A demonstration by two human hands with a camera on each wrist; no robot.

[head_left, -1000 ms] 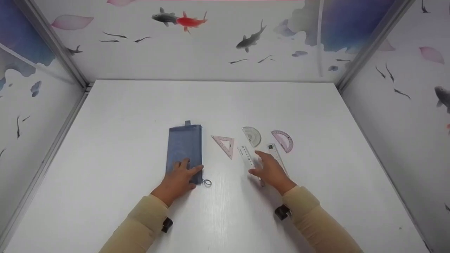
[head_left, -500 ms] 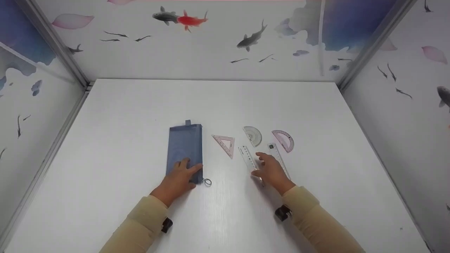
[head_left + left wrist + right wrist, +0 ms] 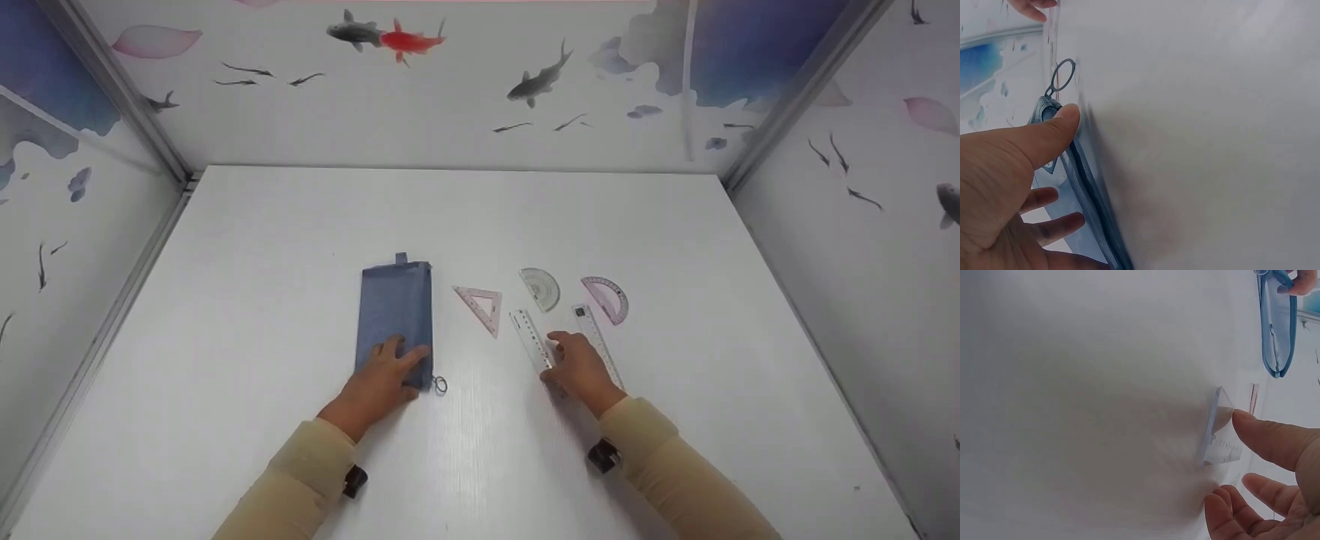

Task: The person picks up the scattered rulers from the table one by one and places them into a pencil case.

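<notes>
A person's left hand (image 3: 382, 379) is resting, fingers spread, on a blue zippered mesh pouch (image 3: 396, 304) lying on the white table (image 3: 247, 300); a pink set square (image 3: 477, 309) is lying beside it. Next, a clear ruler (image 3: 529, 339) is lying below a clear protractor (image 3: 540, 289). The right hand (image 3: 585, 371), ungripping and loosely bent, is touching that ruler by thumb; a second clear ruler (image 3: 598, 336) and a pink protractor (image 3: 619, 294) are lying rightmost.

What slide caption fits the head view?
Left hand on a blue pouch, right hand at a clear ruler.
</notes>
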